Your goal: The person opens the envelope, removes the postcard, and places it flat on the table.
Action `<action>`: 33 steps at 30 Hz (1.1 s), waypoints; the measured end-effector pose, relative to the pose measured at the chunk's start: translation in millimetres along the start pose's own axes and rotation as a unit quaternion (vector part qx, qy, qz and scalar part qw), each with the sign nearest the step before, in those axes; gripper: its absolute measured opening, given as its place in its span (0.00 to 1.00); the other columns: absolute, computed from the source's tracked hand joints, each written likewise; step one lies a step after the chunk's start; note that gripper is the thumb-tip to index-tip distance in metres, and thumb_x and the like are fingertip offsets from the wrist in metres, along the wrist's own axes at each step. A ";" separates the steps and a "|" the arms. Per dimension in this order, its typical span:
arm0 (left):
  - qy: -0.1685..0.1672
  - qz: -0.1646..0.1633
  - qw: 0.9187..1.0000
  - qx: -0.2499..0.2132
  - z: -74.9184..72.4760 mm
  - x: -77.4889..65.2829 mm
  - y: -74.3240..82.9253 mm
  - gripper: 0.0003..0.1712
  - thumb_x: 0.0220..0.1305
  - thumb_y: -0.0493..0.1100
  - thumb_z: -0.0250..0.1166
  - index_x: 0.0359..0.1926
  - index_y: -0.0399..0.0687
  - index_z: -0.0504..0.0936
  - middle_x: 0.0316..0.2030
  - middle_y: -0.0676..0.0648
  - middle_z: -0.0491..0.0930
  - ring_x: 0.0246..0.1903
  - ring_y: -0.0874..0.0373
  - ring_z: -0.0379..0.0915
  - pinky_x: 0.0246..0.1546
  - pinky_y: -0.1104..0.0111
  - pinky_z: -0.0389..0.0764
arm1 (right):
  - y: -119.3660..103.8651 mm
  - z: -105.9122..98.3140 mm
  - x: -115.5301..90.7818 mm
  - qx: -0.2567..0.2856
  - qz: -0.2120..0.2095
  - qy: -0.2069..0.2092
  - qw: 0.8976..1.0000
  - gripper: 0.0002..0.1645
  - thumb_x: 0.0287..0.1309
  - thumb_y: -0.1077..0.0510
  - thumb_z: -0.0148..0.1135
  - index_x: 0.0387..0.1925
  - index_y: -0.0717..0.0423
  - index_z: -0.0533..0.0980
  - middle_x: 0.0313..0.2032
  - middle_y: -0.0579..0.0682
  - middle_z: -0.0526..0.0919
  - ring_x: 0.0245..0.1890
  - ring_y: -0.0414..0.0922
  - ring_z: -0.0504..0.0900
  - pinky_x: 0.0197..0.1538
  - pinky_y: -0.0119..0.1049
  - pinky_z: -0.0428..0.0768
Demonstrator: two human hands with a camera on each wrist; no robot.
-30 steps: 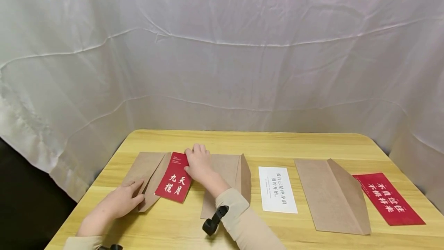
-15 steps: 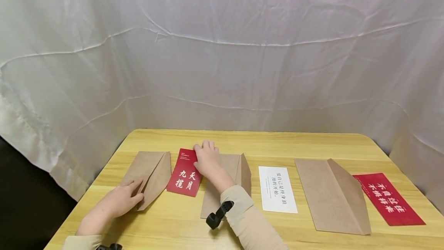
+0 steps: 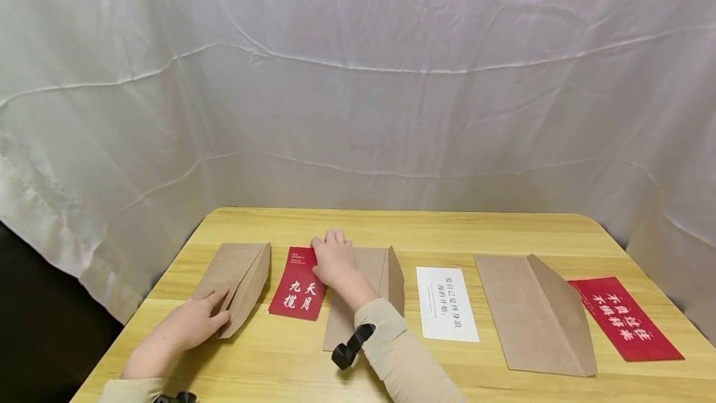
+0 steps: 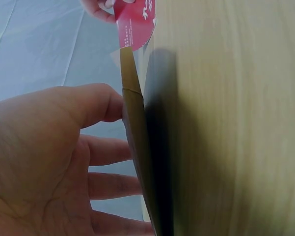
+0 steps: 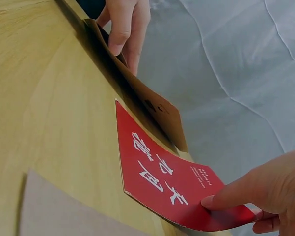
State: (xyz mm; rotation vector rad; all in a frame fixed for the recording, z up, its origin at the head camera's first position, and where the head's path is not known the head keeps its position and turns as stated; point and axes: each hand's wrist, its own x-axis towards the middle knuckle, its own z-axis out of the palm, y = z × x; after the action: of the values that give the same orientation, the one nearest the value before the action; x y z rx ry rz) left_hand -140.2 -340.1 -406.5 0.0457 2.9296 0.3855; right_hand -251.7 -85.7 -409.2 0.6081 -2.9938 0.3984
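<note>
In the head view, a brown paper envelope (image 3: 240,272) lies at the table's left, its flap raised on the right side. My left hand (image 3: 196,319) rests on its near part, with straight fingers (image 4: 113,186) against the paper. To its right is a red card (image 3: 299,285) with white writing. My right hand (image 3: 338,263) pinches this card at its far right edge; the right wrist view shows the thumb (image 5: 230,196) on its face and the card bowed. Some fingertips of both hands are hidden. A second brown envelope (image 3: 366,285) lies partly under my right forearm.
Farther right lie a white card (image 3: 444,303) with dark writing, a third brown envelope (image 3: 531,322) with its flap lifted, and another red card (image 3: 629,322) partly beneath that flap. A pale curtain (image 3: 391,123) hangs behind the wooden table (image 3: 447,229).
My right hand has drawn the red card to the right, off the left envelope's flap, so a gap shows between them. That flap stands somewhat higher. The left hand has barely moved.
</note>
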 end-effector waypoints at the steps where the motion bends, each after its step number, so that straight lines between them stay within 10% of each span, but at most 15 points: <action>1: 0.001 0.001 1.000 0.001 -0.1 0.0 0.1 0.34 0.66 0.51 0.56 0.68 0.37 0.67 0.64 0.22 0.63 0.61 0.22 0.62 0.56 0.36 0.69 | -0.6 0.4 -0.3 0.000 -0.002 -0.003 1.000 0.28 0.54 0.50 0.71 0.57 0.48 0.76 0.43 0.50 0.70 0.48 0.47 0.63 0.50 0.40 0.69; 33: 0.002 0.003 1.000 0.012 0.9 -0.3 1.4 0.34 0.66 0.51 0.57 0.68 0.37 0.68 0.64 0.21 0.63 0.60 0.22 0.63 0.56 0.37 0.69 | -6.7 12.1 -1.1 -0.016 0.016 -0.046 0.999 0.28 0.57 0.47 0.68 0.59 0.50 0.75 0.46 0.50 0.72 0.49 0.46 0.64 0.57 0.43 0.69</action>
State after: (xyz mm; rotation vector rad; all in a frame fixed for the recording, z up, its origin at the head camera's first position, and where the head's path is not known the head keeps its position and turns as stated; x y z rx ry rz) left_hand -139.7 -338.5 -407.0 0.0571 2.9381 0.3507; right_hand -248.1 -94.4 -419.4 0.5920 -3.0951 0.3317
